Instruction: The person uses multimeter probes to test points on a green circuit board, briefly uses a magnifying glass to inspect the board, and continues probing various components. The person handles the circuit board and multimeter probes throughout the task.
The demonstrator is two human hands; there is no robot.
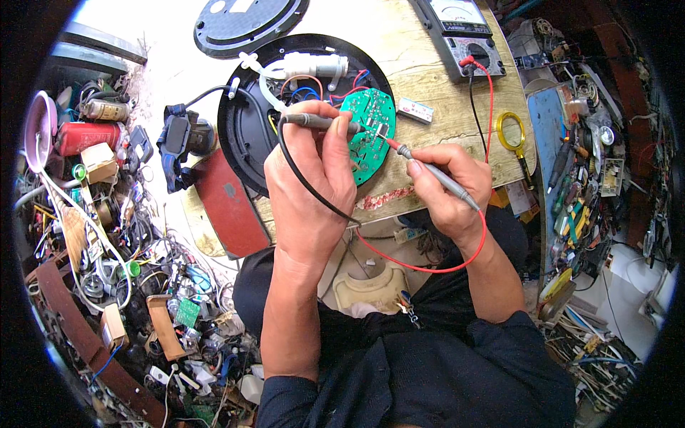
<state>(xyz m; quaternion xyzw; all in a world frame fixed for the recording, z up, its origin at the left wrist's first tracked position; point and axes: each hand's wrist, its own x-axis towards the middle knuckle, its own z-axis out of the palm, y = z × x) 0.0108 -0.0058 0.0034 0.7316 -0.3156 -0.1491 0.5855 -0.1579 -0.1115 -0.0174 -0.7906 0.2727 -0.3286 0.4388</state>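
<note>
Two probes show on my remote feed: the left hand (312,167) pinches the black-wired probe (320,122), while the right hand (451,187) closes its fingers around the red-wired probe (444,179). Both tips point at the green circuit board (369,155), overlapping the black round housing (250,157) toward the tabletop's (455,123) near edge; I can't tell whether they touch it. An analog meter (467,46) sits far along the right edge.

Near the right edge of my worktop (457,110) I have a magnifier (518,149); a red plate (230,205) lies at the near left corner, a strapped device (178,135) by the left edge. Past that edge I see a bowl (43,132), a red can (89,138) and scrap (207,342); past the right, tools (571,214).
</note>
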